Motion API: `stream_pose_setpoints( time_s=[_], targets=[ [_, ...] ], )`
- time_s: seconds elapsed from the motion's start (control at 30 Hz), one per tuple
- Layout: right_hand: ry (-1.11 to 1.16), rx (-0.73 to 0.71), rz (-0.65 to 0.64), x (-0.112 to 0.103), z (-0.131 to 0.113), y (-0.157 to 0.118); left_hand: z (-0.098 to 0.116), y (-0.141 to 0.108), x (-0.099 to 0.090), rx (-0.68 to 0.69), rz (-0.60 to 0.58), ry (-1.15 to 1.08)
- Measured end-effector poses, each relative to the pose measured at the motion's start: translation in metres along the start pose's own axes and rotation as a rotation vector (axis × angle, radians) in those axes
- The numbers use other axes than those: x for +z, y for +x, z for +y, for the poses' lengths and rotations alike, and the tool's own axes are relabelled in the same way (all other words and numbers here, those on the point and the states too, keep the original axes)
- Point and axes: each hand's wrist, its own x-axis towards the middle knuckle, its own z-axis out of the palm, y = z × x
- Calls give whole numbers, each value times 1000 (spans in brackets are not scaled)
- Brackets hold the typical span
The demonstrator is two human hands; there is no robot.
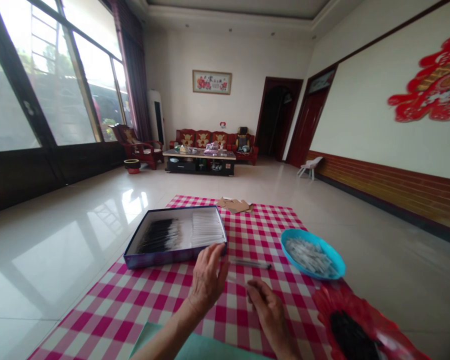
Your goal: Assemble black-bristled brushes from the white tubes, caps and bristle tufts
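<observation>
The pale slender piece [237, 280] hangs over the near part of the counter [165, 292], pinched by its right end in the right hand's [268, 304] grip, nearly closed. The left hand's [208, 276] fingers are partly spread; blur hides whether they hold anything. It looks light, fairly stiff, perhaps slippery plastic; a gentle fingertip hold near one end should suit

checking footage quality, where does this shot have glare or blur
In the head view, the windows are partly overexposed, their light glaring off the glossy floor; the pen-like stick by the left hand is smeared; the red wall decoration also looks soft.
</observation>
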Motion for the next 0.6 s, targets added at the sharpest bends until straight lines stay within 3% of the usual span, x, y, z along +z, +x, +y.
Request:
stream_pose_setpoints(
  time_s=[0.1,0.2,0.27,0.47,0.6],
  targets=[
    [11,-20,-9,-1,-4,-2,13,-5,-7,299,-338,252],
    [45,-12,-24,-3,-4,-3,15,-9,-2,295,-546,378],
    [100,35,-10,-4,-3,-1,12,-10,4,283,-567,433],
    [204,143,17,-4,-4,4,12,-14,13,341,-459,524],
    [328,211,111,-3,-1,4,14,-23,23,340,-437,506]
  ],
)
